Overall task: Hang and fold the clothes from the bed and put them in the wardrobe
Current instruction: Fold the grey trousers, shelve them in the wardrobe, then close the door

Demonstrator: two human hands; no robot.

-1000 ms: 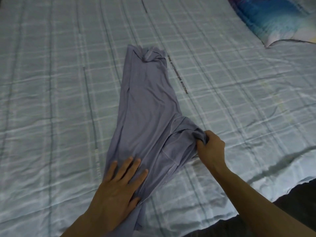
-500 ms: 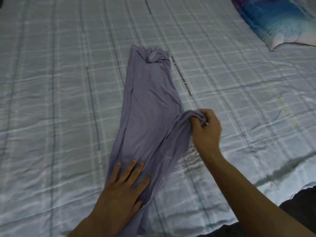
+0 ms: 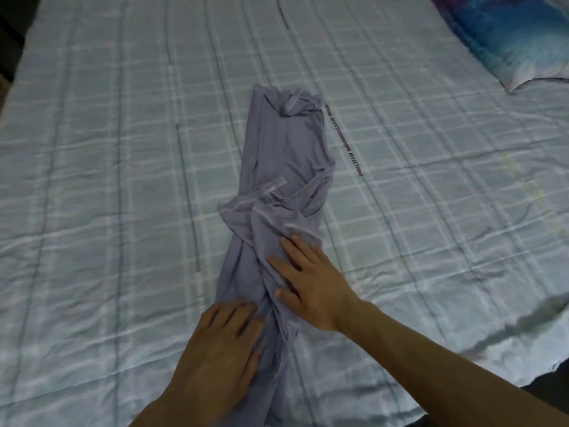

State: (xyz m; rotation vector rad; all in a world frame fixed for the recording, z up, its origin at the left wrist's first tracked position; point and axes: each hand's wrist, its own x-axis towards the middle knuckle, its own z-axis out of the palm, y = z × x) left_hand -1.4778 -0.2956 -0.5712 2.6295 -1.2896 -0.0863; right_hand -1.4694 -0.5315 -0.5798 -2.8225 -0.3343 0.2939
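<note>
Lavender-grey fabric, a garment [image 3: 286,167] folded into a long narrow strip, lay on the bed [image 3: 123,180], running from about the middle of the view at 12 o'clock down toward the person at 6 o'clock. Its far end was bunched and creased, and a side panel was laid over the middle, leaving pale hem edges crossing there.

The left hand [image 3: 221,343] rested flat on the near part of the strip at roughly 7 o'clock from the garment's middle, fingers straight and spread, pressing the cloth rather than gripping it. The right hand [image 3: 311,288] lay flat at about 5 o'clock from the garment's middle, just beyond the left hand, fingers extended and apart over the folded-over panel, pinching nothing. The two hands were close together but not touching.

The bed carried a pale blue-green checked sheet, wrinkled, with a line of dark printed lettering [image 3: 343,138] just beside the garment at 2 o'clock. A blue patterned pillow [image 3: 505,35] sat at the far 1 o'clock corner, well apart from the garment.
</note>
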